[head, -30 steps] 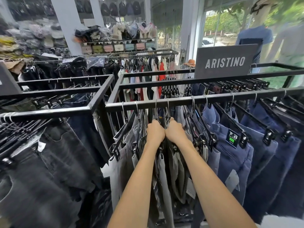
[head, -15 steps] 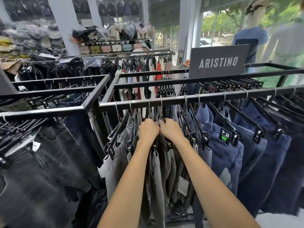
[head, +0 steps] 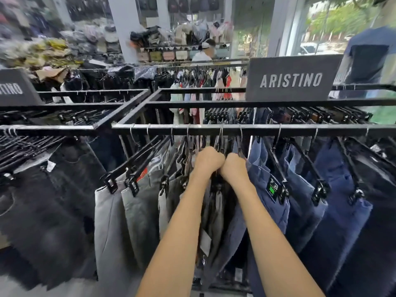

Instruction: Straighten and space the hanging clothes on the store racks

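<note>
Centre of frame: a person is standing at a black metal rack rail [head: 278, 130] that is running across the middle of the frame, both bare forearms reaching up from the bottom edge.

Left hand [head: 209, 160] and right hand [head: 233, 168] are sitting knuckle to knuckle just under the rail. Both are curling closed into the top of a tight bunch of grey-brown trousers [head: 216, 202], gripping it there. The fingertips are hiding among the hangers, so I cannot tell which hanger each one is holding.

Left of the hands: pale grey trousers on black clip hangers [head: 120, 221] are hanging at a slant, with gaps between them.

Right of the hands: mid-blue trousers with a green-and-black tag [head: 267, 189] are touching the right wrist. Beyond them, dark navy trousers [head: 342, 200] are hanging spaced apart toward the right edge.

Lower left: black denim jeans [head: 42, 200] are hanging from the neighbouring rack.

Upper right: a dark grey sign lettered ARISTINO [head: 291, 79] is standing on the back rail. A mannequin in a blue T-shirt [head: 370, 52] is showing behind it, by the window.

Upper centre, blurred: a person in a white cap [head: 206, 50] is standing beyond the far racks.
</note>
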